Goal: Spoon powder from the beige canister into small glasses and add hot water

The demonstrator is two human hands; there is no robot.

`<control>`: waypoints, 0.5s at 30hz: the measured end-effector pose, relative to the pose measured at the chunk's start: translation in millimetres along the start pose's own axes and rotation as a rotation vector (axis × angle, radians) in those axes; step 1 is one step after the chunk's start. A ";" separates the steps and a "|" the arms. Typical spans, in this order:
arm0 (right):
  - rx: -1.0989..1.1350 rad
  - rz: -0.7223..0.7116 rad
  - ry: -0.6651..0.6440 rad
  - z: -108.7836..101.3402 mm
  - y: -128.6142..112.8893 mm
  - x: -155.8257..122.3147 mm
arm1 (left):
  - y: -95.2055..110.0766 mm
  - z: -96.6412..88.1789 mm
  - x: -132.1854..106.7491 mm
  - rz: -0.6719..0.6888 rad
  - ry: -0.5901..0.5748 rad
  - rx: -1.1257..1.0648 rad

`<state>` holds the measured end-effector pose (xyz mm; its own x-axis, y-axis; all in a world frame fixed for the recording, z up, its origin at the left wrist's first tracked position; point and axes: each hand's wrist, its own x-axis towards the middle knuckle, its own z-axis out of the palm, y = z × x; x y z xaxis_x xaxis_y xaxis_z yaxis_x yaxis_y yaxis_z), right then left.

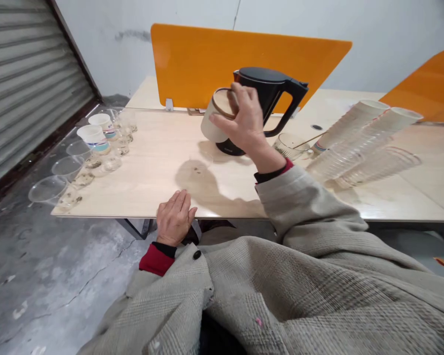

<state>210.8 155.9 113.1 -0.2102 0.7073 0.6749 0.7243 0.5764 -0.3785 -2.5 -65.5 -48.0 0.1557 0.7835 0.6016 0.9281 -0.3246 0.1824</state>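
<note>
1. Right hand [246, 121] holds paper cup [213, 121] up in front of black kettle [270, 86], fingers curled round the rim (thumb hidden)
2. Left hand [175, 217] lies on tabletop [144, 187] near edge, fingers pressed together, holding nothing

A grey roller shutter [29, 84] runs along the left side, meeting a scuffed white wall [385, 39]. Orange panels [244, 64] stand upright on pale wooden desks [151, 187]. Below, the concrete floor [59, 276] is grey, cracked and blotched with white marks, under soft, even light.
</note>
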 end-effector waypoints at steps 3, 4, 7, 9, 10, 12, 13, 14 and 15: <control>0.016 -0.092 0.000 -46.7 -18.9 -33.4 | 1.1 -1.6 0.3 -0.023 0.045 -0.040; 0.029 -0.109 -0.022 -57.3 -25.6 -47.5 | 1.3 -2.4 0.5 -0.035 0.073 -0.059; 0.095 -0.127 -0.103 -68.2 -45.2 -91.2 | 1.6 -5.6 2.0 -0.066 0.144 -0.147; 0.142 -0.110 -0.164 -60.0 -55.6 -116.1 | 2.0 -7.9 3.7 -0.071 0.169 -0.198; 0.161 -0.094 -0.196 -53.1 -59.5 -126.2 | 2.6 -8.8 4.7 -0.070 0.172 -0.214; 0.187 -0.060 -0.252 -37.7 -64.6 -141.2 | 4.7 -10.0 6.7 -0.076 0.158 -0.233; 0.194 -0.047 -0.274 -30.4 -66.0 -146.4 | 6.1 -10.2 7.8 -0.085 0.143 -0.241; 0.198 -0.039 -0.291 -23.9 -66.7 -150.3 | 7.8 -10.1 8.9 -0.098 0.127 -0.249; 0.198 -0.035 -0.303 -18.5 -67.0 -153.2 | 9.4 -9.8 10.2 -0.113 0.111 -0.257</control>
<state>206.6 1.3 46.8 -0.4392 0.7577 0.4828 0.5779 0.6497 -0.4939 4.5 -65.7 -32.6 0.0058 0.7642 0.6449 0.8192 -0.3735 0.4352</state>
